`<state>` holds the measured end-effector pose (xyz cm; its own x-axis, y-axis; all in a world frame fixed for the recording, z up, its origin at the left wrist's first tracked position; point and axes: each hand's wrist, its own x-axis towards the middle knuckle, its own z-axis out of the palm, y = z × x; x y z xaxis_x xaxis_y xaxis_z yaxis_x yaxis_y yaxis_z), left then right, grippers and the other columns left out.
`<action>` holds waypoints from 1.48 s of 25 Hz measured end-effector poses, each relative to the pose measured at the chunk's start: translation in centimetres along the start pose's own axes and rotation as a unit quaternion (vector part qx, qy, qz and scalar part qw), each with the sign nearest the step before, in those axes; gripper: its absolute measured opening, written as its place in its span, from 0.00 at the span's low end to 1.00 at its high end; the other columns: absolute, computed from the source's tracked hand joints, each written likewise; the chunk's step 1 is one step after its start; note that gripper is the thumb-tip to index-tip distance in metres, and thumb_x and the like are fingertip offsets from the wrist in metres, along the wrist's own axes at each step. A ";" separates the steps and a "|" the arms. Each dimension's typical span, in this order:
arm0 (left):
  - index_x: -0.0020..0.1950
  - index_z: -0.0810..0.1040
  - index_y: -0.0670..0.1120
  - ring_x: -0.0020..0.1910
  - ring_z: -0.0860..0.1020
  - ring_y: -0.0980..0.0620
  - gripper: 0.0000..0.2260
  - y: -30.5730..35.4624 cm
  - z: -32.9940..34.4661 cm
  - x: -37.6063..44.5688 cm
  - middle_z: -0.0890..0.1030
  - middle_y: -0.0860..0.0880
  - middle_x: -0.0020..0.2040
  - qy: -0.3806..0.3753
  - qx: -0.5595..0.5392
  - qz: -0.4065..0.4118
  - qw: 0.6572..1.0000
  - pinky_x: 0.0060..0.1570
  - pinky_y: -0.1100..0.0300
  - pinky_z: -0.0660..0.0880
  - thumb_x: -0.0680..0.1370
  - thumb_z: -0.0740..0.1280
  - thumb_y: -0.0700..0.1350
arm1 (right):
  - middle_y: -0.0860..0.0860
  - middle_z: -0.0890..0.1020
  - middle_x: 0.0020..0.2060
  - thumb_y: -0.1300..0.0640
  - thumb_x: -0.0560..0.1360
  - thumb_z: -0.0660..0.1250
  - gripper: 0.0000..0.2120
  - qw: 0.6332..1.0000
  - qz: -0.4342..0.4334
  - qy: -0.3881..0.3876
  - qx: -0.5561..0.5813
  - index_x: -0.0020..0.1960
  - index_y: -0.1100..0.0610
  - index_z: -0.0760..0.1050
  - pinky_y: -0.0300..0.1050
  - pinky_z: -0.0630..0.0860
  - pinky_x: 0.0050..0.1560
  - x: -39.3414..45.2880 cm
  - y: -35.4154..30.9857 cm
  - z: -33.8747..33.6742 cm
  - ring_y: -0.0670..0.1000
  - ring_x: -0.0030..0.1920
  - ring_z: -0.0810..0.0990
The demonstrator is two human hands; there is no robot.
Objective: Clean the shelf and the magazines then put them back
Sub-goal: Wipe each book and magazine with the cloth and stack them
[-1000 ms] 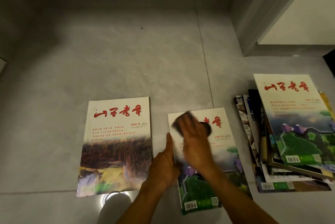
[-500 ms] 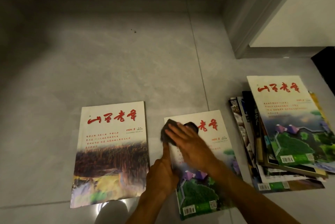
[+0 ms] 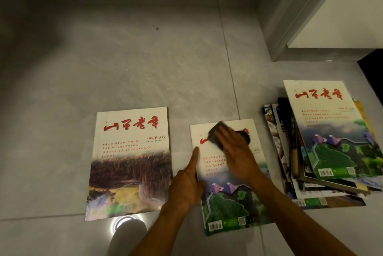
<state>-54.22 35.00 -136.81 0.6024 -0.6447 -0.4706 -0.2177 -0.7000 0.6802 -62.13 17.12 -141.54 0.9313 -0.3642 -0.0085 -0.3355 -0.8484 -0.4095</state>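
We're looking down on a grey tiled floor [image 3: 128,65], grout lines [image 3: 229,65] crossing it. Far right, a grey wall base [image 3: 290,17] meets a white panel [image 3: 342,17]. Near us, a round light glare [image 3: 124,221] shines off the tile.

R hand [image 3: 236,152] presses dark cloth [image 3: 217,135] on middle mag [image 3: 232,199]; L hand [image 3: 186,183] steadies its edge.
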 end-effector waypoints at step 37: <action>0.60 0.65 0.75 0.32 0.80 0.42 0.18 -2.3 0.2 2.6 0.83 0.41 0.40 0.015 -0.444 -0.202 0.873 0.34 0.50 0.80 0.80 0.64 0.52 | 0.45 0.51 0.78 0.57 0.74 0.64 0.39 0.961 -0.218 -0.133 -0.101 0.78 0.44 0.49 0.58 0.51 0.74 -13.6 1.8 -1.7 0.52 0.78 0.49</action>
<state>-52.31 34.85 -139.73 0.5147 -0.3835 -0.7668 0.6900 -0.3456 0.6359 -75.64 19.89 -140.58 0.9839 0.1320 -0.1208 0.0998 -0.9650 -0.2424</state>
